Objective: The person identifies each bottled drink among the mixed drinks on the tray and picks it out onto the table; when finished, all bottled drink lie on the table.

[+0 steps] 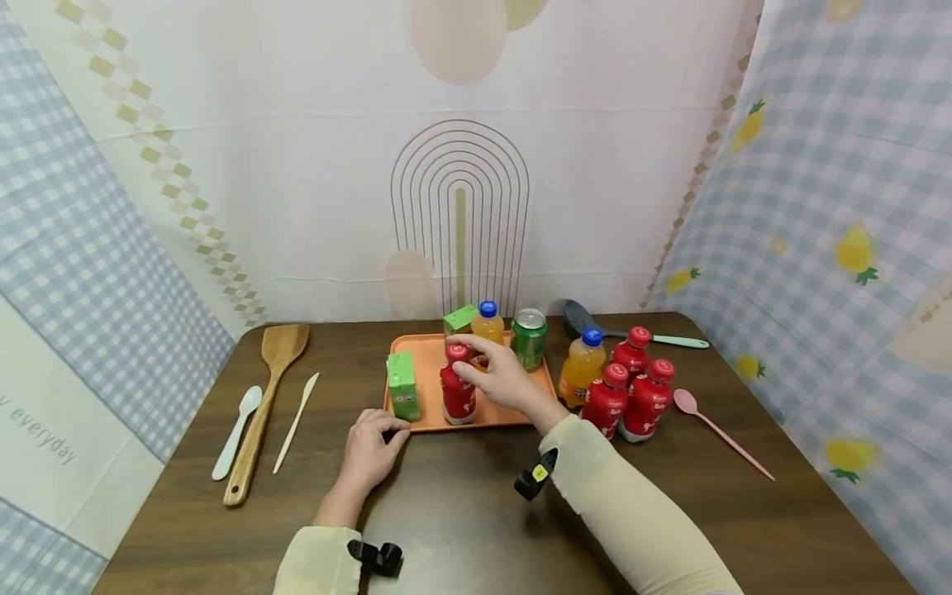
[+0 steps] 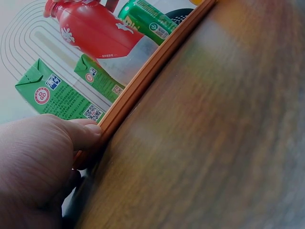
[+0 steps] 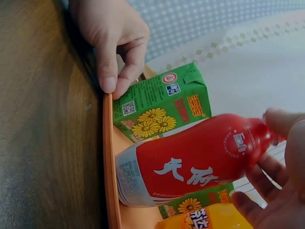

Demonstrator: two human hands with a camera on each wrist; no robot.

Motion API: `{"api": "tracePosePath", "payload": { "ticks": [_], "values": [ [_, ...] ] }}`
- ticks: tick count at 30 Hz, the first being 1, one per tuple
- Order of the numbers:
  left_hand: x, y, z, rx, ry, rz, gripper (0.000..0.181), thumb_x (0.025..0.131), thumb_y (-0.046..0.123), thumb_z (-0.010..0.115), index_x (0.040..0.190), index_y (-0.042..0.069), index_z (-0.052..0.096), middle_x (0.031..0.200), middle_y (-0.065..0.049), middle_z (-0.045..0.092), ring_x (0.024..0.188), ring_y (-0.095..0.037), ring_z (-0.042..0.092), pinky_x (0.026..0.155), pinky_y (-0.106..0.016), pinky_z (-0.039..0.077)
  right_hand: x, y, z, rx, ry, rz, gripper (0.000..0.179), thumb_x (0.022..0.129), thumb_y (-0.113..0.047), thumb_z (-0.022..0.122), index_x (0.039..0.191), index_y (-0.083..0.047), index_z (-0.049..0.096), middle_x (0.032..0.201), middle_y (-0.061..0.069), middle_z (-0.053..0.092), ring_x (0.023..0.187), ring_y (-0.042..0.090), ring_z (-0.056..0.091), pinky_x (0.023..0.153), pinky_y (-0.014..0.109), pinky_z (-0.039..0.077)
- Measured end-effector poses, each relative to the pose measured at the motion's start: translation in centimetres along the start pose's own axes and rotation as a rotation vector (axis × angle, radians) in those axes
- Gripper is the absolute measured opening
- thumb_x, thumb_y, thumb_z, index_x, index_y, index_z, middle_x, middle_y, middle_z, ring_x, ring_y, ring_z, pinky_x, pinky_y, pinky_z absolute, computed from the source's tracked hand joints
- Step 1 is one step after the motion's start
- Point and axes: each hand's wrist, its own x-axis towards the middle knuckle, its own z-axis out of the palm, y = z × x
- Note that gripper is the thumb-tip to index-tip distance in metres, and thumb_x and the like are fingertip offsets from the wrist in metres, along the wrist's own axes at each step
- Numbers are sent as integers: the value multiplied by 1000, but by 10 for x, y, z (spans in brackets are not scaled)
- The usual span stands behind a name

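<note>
At the front left corner of the orange tray (image 1: 427, 351), my left hand (image 1: 369, 446) pinches the rim between thumb and fingers. My right hand (image 1: 506, 376) holds a red drink bottle (image 1: 458, 397) by its cap and neck; the bottle is upright at the tray's front. In the right wrist view the thumb lies at the red bottle's (image 3: 186, 162) cap, with the fingers loosely bent about the neck. A green juice carton (image 1: 402, 387) stands near the left hand. Behind are another green carton (image 1: 461, 317), an orange drink bottle (image 1: 488, 324) and a green can (image 1: 529, 339).
Right of the tray stand an orange drink bottle (image 1: 583, 369) and several red bottles (image 1: 647, 401). A slotted turner (image 1: 632, 335) and a pink spoon (image 1: 721, 431) lie beyond. To the left lie a white spoon (image 1: 238, 431), a wooden spatula (image 1: 260, 413) and a knife (image 1: 296, 423).
</note>
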Motion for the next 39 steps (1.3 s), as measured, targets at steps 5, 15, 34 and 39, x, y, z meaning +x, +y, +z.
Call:
{"api": "tracePosePath", "payload": {
  "ticks": [5, 15, 34, 39],
  "values": [
    [-1, 3, 3, 0, -17, -8, 8, 77, 6, 79, 77, 13, 76, 82, 4, 68, 91, -21, 59, 84, -41, 46, -1, 9, -2, 131, -20, 79, 46, 92, -33, 66, 135, -24, 54, 122, 2, 60, 107, 23, 56, 89, 40, 50],
    [0, 5, 4, 0, 9, 12, 9, 77, 6, 79, 76, 13, 76, 79, 5, 68, 89, -20, 59, 82, -40, 46, -1, 17, 1, 248, 22, 99, 44, 90, -36, 67, 129, -17, 60, 118, 2, 64, 107, 22, 59, 90, 40, 50],
    [1, 2, 1, 15, 18, 29, 8, 76, 6, 80, 76, 13, 76, 80, 3, 68, 88, -22, 59, 82, -43, 45, -33, 20, -20, 206, 162, 16, 45, 91, -36, 65, 131, -16, 60, 121, 4, 64, 106, 24, 61, 88, 35, 52],
    [0, 0, 1, 30, 12, 21, 8, 76, 6, 80, 76, 13, 76, 80, 3, 68, 89, -22, 59, 82, -43, 45, -49, 18, -32, 225, 162, 15, 45, 91, -35, 66, 131, -16, 60, 123, 6, 63, 108, 30, 60, 87, 37, 53]
  ]
}}
